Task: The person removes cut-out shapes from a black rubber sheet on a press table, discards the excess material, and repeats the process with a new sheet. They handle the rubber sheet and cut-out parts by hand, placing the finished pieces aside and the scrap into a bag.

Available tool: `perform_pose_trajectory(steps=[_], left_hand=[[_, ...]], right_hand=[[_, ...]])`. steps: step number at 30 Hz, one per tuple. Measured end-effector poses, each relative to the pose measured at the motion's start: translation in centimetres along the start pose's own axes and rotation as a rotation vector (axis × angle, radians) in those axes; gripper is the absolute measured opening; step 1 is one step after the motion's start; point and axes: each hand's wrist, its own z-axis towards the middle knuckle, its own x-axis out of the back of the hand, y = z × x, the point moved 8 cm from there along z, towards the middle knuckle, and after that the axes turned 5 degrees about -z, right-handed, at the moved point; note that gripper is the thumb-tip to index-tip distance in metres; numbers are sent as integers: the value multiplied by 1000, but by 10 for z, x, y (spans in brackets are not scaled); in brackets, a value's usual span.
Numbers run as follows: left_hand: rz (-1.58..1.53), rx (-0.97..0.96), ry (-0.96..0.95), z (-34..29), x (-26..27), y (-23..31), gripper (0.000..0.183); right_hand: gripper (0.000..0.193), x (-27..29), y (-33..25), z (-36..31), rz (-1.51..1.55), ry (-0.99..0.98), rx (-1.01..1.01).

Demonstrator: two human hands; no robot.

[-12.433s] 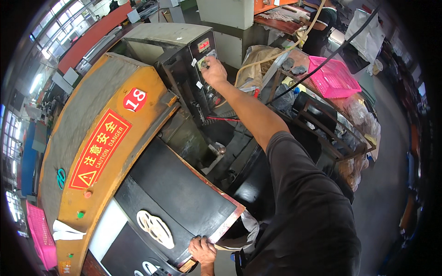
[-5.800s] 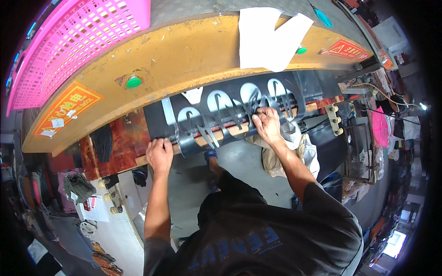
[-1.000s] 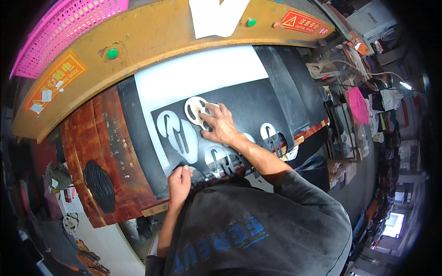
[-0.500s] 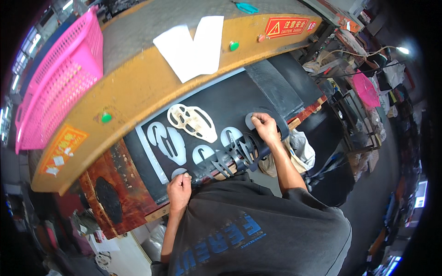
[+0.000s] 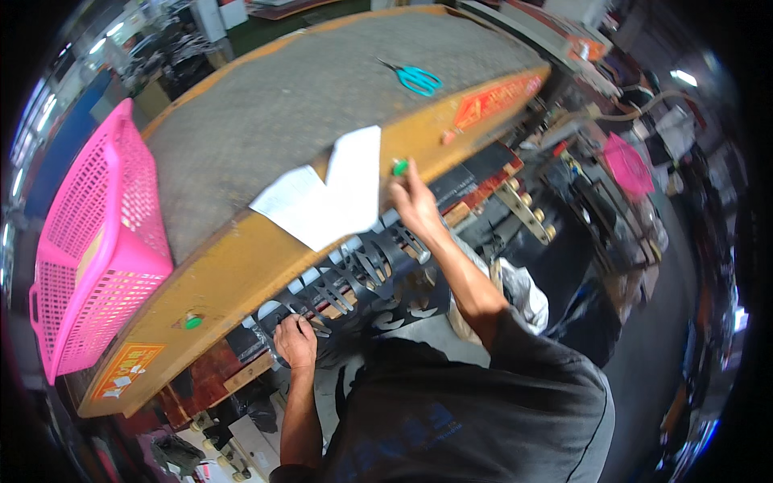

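My right hand (image 5: 415, 203), slightly blurred, reaches up to the yellow front of a press (image 5: 241, 278). Its extended finger touches a green button (image 5: 400, 167). Lower left, my left hand (image 5: 295, 342) has its fingers closed at the left end of a black sheet (image 5: 372, 266) with cut-out openings and strips. That sheet lies along the near edge below the press and hangs over toward me. The press front hides most of the work surface behind it. A second green button (image 5: 192, 322) is on the left of the press front.
White papers (image 5: 354, 185) hang over the press front. Teal-handled scissors (image 5: 418, 80) lie on its grey top. A pink perforated basket (image 5: 105, 266) stands at left. A white bag (image 5: 522, 294) is right of my right forearm, with a second pink basket (image 5: 628, 165) farther right.
My right hand has let go of the sheet's right end and moved up to the green button. The press front now covers the cream cutting die and the cut openings that showed before.
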Motion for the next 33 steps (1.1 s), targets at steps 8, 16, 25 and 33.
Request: perform_pose_trajectory(steps=[8, 16, 25, 33], left_hand=[[91, 9, 39, 18, 4, 1, 17], [66, 31, 81, 8, 7, 3, 14], [-83, 59, 68, -58, 22, 29, 11], [-334, -50, 230, -107, 80, 107, 17]], right_hand=[[31, -66, 17, -118, -412, -390, 392], [27, -66, 26, -122, -410, -376, 438], [22, -23, 21, -172, -332, -452, 414], [78, -37, -36, -196, -432, -587, 314]])
